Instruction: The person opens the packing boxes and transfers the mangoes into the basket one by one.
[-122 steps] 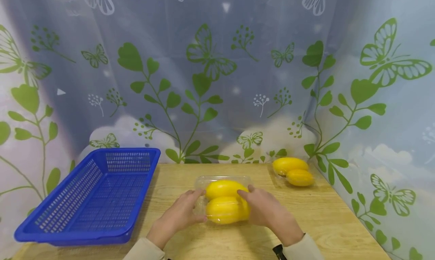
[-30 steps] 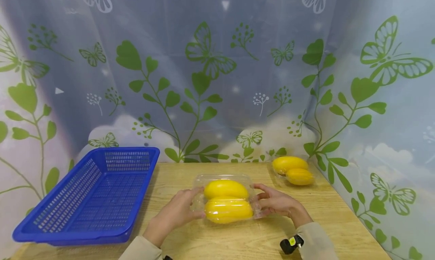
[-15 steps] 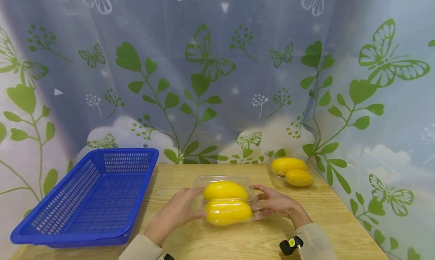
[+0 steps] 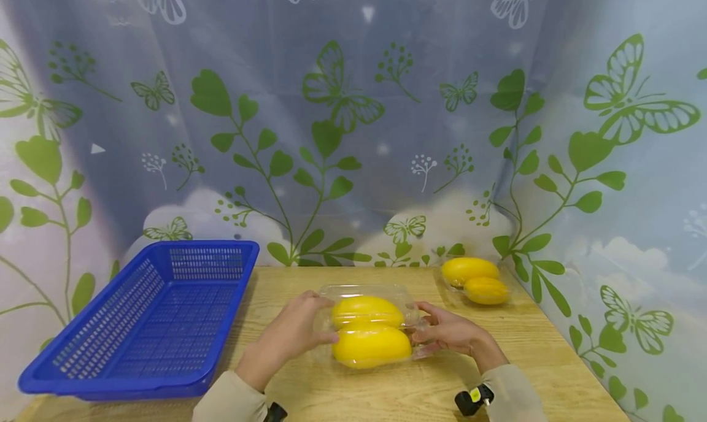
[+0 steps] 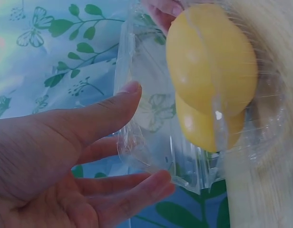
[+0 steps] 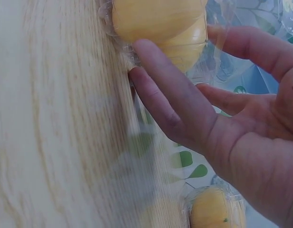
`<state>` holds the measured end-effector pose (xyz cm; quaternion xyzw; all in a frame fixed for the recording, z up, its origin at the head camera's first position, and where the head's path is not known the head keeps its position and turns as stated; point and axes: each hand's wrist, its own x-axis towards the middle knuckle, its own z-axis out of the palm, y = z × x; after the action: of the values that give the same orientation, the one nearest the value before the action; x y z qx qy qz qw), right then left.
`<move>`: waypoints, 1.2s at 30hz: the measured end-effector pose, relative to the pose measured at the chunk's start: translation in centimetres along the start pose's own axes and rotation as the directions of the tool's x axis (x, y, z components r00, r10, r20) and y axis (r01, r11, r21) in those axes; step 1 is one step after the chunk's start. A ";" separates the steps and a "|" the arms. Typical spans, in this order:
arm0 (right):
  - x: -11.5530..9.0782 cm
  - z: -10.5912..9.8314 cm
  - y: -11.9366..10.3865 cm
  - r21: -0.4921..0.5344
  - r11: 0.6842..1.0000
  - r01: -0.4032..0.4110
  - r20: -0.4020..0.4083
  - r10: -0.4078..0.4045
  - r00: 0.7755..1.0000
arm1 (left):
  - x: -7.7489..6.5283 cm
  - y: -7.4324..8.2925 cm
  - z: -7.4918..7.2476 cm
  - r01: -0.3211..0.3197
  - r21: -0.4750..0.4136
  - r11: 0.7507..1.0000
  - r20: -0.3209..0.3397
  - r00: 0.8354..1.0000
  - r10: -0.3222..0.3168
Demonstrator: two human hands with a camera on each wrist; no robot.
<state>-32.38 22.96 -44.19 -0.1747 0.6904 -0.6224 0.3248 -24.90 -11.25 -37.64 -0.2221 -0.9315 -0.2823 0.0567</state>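
A clear plastic clamshell box (image 4: 364,292) with two yellow oval fruits (image 4: 371,346) inside lies in the middle of the wooden table. At its left end my left hand (image 4: 289,335) grips the box, thumb toward the front and fingers toward the back. The left wrist view shows the thumb (image 5: 130,90) against the clear plastic edge. My right hand (image 4: 450,331) holds the opposite end between thumb and fingers. In the right wrist view, fingertips (image 6: 146,47) reach right up to the box beside the fruit. Part of the right fingers shows through the plastic.
A blue perforated basket (image 4: 221,348) stands on the left of the table. At the back right sits another clear box with two yellow fruits (image 4: 469,270). A patterned curtain (image 4: 353,164) hangs behind the wooden table (image 4: 530,360).
My right hand has moved from over the fruits to the box's right end. The left hand has lifted slightly in the last half second, and the fruits have shifted a little toward me.
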 end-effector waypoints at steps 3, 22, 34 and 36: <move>0.0 0.0 0.0 0.007 1.000 -0.002 0.012 0.002 1.000 | 0.2 0.0 -0.3 -0.016 -0.018 1.000 0.001 1.000 0.016; 0.1 -0.2 0.4 -0.026 1.000 0.008 -0.024 -0.008 1.000 | 0.7 0.6 -1.2 -0.039 -0.024 0.999 0.045 0.998 0.040; 0.1 -0.1 0.4 -0.022 0.999 0.024 -0.011 -0.024 1.000 | 1.2 0.6 -1.4 -0.025 0.004 1.000 0.044 0.999 0.025; 0.0 0.0 0.4 -0.020 1.000 0.024 -0.009 -0.024 1.000 | 1.1 0.6 -1.4 -0.024 0.005 1.000 0.042 0.999 0.024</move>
<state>-32.36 23.02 -44.55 -0.1836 0.6959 -0.6200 0.3124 -25.67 -11.11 -35.92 -0.2389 -0.9306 -0.2742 0.0411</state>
